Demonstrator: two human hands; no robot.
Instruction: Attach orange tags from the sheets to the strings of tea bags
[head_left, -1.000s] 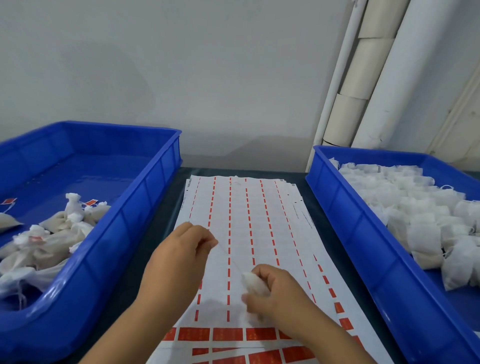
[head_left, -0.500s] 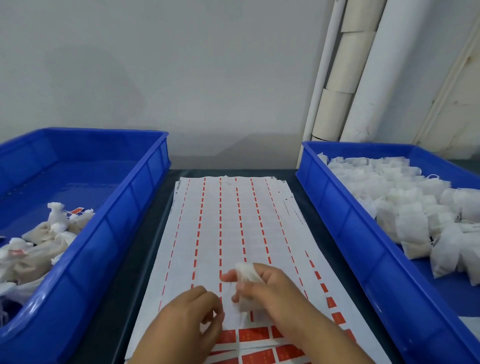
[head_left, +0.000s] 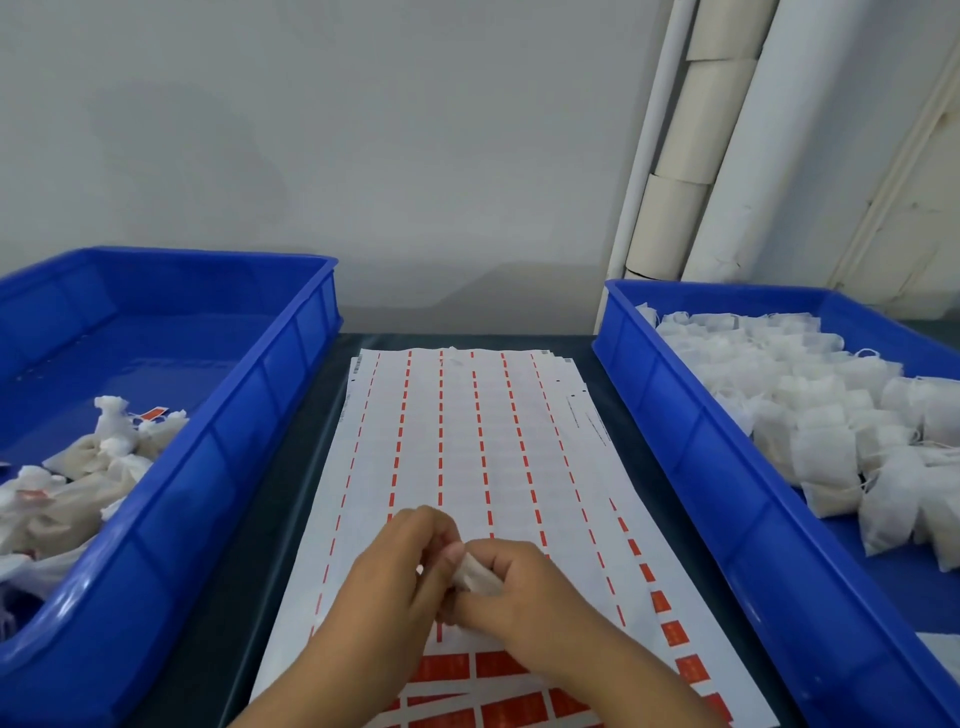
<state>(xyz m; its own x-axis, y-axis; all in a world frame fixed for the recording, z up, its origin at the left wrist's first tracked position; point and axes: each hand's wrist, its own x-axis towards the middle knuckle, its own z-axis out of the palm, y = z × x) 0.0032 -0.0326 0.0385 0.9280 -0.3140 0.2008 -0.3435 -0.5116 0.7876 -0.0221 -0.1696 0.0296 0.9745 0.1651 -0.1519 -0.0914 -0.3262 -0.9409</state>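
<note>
A few tagged tea bags (head_left: 78, 473) are seen in the left bin (head_left: 249, 415); many untagged bags (head_left: 810, 405) remain at right. One tea bag (head_left: 475, 571) is pinched by the right hand (head_left: 519, 597) over the tag sheets (head_left: 467, 441), with the left hand (head_left: 395, 577) curled against it.

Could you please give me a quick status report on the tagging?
Both hands over the tag sheet: right hand grips a tea bag, left hand pinching at it. Nothing in the way.

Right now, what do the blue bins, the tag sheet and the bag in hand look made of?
Blue rectangular bins: moulded plastic, by the glossy ribbed walls. White tag sheet with orange strips: likely smooth paper, lying flat. Small white tea bag held in the right hand: probably thin matte filter fabric, crumpled softly.
</note>
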